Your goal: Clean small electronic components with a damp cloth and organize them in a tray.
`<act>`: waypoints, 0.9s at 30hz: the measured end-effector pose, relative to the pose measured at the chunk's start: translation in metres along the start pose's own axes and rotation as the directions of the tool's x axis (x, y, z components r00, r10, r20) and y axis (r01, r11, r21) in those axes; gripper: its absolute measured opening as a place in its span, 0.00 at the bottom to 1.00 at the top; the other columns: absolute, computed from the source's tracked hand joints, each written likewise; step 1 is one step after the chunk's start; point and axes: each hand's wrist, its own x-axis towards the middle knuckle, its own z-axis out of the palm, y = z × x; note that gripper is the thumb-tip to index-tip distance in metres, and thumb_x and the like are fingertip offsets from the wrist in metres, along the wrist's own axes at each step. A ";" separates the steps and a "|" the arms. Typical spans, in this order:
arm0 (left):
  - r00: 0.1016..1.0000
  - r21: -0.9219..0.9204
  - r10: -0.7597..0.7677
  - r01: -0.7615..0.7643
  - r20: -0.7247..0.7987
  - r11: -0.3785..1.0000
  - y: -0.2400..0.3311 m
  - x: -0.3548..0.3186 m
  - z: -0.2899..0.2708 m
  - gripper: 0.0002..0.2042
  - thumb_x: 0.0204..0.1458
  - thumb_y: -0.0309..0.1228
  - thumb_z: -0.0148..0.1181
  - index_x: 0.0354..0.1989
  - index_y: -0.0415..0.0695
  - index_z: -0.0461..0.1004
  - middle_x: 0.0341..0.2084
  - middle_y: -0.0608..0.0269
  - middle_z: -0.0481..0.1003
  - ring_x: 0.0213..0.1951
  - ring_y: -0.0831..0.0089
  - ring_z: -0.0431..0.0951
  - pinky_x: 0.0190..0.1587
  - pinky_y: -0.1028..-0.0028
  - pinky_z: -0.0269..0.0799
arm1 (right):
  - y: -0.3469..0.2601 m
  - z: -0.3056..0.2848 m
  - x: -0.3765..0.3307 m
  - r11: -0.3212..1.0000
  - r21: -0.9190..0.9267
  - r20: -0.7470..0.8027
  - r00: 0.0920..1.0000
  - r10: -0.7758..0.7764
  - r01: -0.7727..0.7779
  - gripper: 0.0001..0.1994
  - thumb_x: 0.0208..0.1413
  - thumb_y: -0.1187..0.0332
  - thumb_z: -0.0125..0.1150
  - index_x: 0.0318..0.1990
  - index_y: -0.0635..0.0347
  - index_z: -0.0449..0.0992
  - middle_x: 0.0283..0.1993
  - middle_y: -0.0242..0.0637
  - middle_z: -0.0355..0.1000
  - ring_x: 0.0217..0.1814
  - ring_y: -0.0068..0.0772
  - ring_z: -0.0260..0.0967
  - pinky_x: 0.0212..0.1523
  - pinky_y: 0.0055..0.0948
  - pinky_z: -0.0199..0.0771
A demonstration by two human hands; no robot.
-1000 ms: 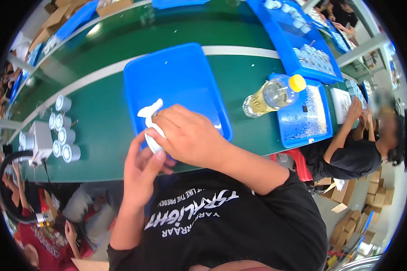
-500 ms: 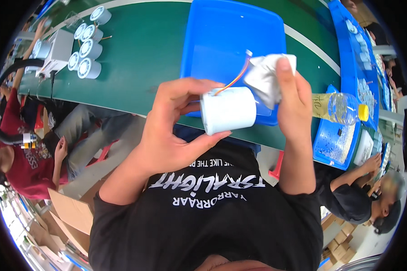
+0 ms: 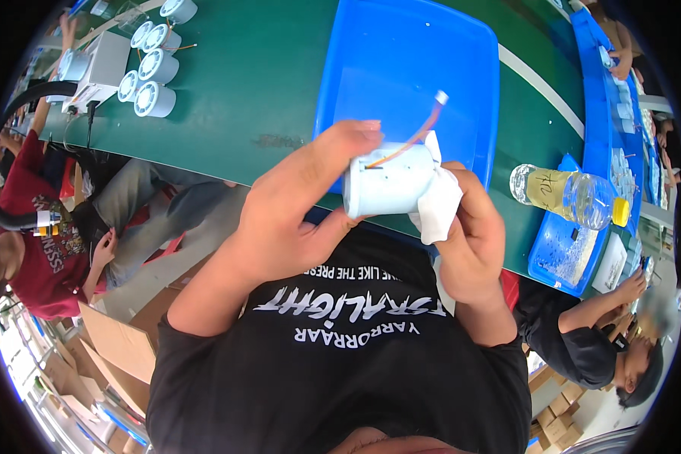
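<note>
White round can with orange wire at centre, left hand fingers wrapped around it, right hand pinching white cloth against it, blue tray above, oil bottle right, white cans upper left.

Bright, even light from overhead, with soft and faint shadows. The blue tray shows a pale sheen on its floor, and the bottle right of the tray glints. Fisheye distortion bends the belt edges; a black rim rings the view. Centre sharp; far from the tray, edges smear.
</note>
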 end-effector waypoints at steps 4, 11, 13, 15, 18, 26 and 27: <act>0.998 0.166 0.063 -0.065 0.023 0.984 0.003 0.003 -0.002 0.33 0.45 0.19 0.71 0.63 0.41 0.69 0.58 0.53 0.74 0.55 0.60 0.78 0.54 0.68 0.77 | 0.013 0.005 -0.003 0.944 -0.283 -0.072 0.978 -0.198 0.170 0.08 0.66 0.72 0.52 0.48 0.68 0.70 0.47 0.44 0.69 0.41 0.31 0.66 0.42 0.25 0.66; 0.803 -0.764 -0.523 0.519 0.284 0.383 0.021 0.006 -0.008 0.33 0.50 0.21 0.71 0.66 0.37 0.64 0.58 0.48 0.73 0.56 0.65 0.76 0.58 0.69 0.74 | 0.014 -0.005 -0.001 0.582 -0.684 0.168 0.871 -0.462 0.440 0.10 0.62 0.78 0.46 0.49 0.70 0.67 0.49 0.46 0.69 0.43 0.32 0.65 0.43 0.27 0.64; 0.820 -0.707 -0.485 0.536 0.305 0.461 0.022 0.009 -0.009 0.37 0.49 0.25 0.72 0.67 0.30 0.60 0.58 0.45 0.72 0.60 0.61 0.74 0.63 0.64 0.68 | 0.017 -0.005 -0.003 0.486 -0.723 0.198 0.820 -0.537 0.492 0.13 0.61 0.77 0.47 0.52 0.72 0.67 0.51 0.49 0.70 0.46 0.34 0.68 0.46 0.29 0.66; 0.927 -0.419 -0.315 0.373 0.203 0.828 0.024 0.008 -0.006 0.36 0.47 0.25 0.74 0.65 0.29 0.63 0.59 0.46 0.72 0.59 0.62 0.74 0.60 0.65 0.72 | 0.024 0.000 -0.009 0.716 -0.597 -0.004 0.892 -0.452 0.360 0.16 0.62 0.76 0.48 0.56 0.72 0.66 0.52 0.47 0.70 0.50 0.36 0.69 0.50 0.30 0.68; 0.988 0.032 0.005 -0.010 0.157 0.999 0.019 0.008 -0.006 0.32 0.46 0.23 0.74 0.60 0.30 0.69 0.61 0.43 0.70 0.59 0.61 0.75 0.56 0.65 0.76 | -0.005 -0.003 0.001 0.956 0.165 -0.130 0.955 0.266 -0.244 0.15 0.69 0.70 0.41 0.56 0.68 0.68 0.46 0.32 0.71 0.43 0.18 0.66 0.44 0.22 0.68; 0.863 -0.615 -0.439 0.492 0.251 0.616 0.024 0.008 -0.003 0.43 0.46 0.23 0.74 0.71 0.35 0.55 0.66 0.42 0.64 0.59 0.58 0.74 0.56 0.67 0.76 | 0.007 -0.011 -0.010 0.819 -0.521 -0.072 0.943 -0.325 0.242 0.13 0.68 0.74 0.45 0.55 0.72 0.67 0.52 0.44 0.70 0.51 0.31 0.68 0.53 0.30 0.67; 0.817 -0.673 -0.496 0.546 0.294 0.499 0.026 0.012 -0.005 0.43 0.46 0.25 0.74 0.71 0.34 0.56 0.64 0.41 0.66 0.59 0.60 0.75 0.55 0.69 0.75 | 0.008 -0.012 -0.012 0.755 -0.591 -0.013 0.932 -0.362 0.286 0.12 0.67 0.75 0.43 0.53 0.73 0.67 0.52 0.49 0.69 0.51 0.35 0.67 0.54 0.34 0.67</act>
